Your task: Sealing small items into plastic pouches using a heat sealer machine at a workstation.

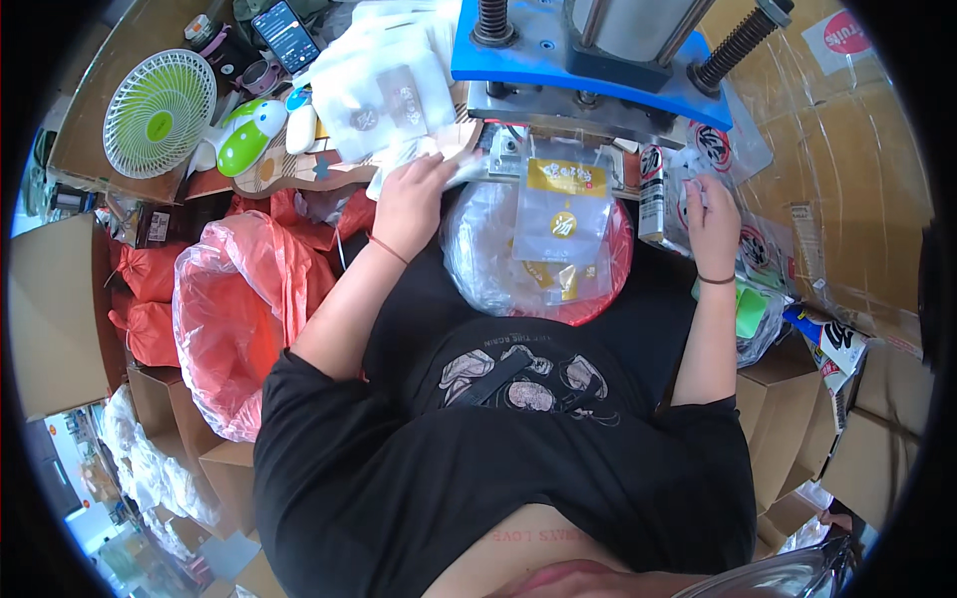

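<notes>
My left hand (407, 211) is at the near edge of a pile of translucent plastic bags (384, 105). Its fingers close on a whitish, motion-blurred plastic bag (463, 171). On the right, my right hand (712, 231) is raised with its fingers bent together beside a black-and-white printed box (651, 195). What those fingers hold, if anything, is hard to see. Between my hands, a clear pouch with a gold band (564, 214) hangs at the front of a blue-plated press (588, 75). Below it, more pouches lie in a round red tub (626, 261) lined with clear plastic.
A green-and-white fan (159, 115), a phone (285, 36) and a green-and-white mouse-shaped object (249, 138) occupy the back left. A red-bag-lined bin (239, 319) stands at my left. Cardboard (847, 189) walls the right side, with a green container (750, 311) beneath my right wrist.
</notes>
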Available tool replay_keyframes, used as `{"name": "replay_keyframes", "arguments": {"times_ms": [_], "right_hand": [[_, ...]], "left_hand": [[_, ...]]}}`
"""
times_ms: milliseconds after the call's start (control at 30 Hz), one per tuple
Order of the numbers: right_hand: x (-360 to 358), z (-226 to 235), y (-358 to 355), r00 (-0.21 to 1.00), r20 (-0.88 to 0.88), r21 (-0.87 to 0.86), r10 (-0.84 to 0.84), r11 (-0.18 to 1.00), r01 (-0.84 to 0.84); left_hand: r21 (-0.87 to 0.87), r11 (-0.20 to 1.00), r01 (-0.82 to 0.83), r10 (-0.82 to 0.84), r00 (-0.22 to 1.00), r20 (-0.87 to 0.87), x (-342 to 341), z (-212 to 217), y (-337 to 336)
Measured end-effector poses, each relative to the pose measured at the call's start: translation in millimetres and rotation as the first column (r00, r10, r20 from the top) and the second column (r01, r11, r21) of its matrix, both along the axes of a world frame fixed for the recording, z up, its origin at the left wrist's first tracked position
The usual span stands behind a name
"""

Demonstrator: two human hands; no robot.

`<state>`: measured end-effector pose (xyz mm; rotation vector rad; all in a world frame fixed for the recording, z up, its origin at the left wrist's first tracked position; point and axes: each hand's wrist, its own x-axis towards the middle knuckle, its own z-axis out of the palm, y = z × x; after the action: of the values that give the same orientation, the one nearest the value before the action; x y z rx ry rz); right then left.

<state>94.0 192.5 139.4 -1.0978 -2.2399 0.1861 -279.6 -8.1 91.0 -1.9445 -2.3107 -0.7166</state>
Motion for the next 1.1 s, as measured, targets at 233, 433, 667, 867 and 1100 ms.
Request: {"name": "replay_keyframes", "arguments": {"times_ms": [233,433,667,867,1100], "right_hand": [[-22,3,-24,0.951,-0.220,-0.086,0.218,0.966,-0.242],[-41,22,-56,0.771,-0.298,-0.268,0.562,0.726,-0.633],[-57,62,-56,0.726,-0.458,-0.265,0.513,0.700,-0.663],[-14,60,-39,0.695,-0.326,-0.411,0.640,0.566,-0.714],[14,16,3,0.906,-0.405,-0.597,0.122,0.716,-0.363]], "left_hand": [[0.090,0.986,0.139,-0.140,0.990,0.000,1,-6,-10],[0.018,0.987,0.163,-0.075,0.349,0.934,58,25,-15],[0.026,0.923,0.384,-0.093,0.157,0.983,124,30,-4],[0.073,0.881,0.467,0.071,-0.284,0.956,162,30,-10],[0.109,0.850,0.515,0.144,-0.427,0.893,159,21,2]]}}
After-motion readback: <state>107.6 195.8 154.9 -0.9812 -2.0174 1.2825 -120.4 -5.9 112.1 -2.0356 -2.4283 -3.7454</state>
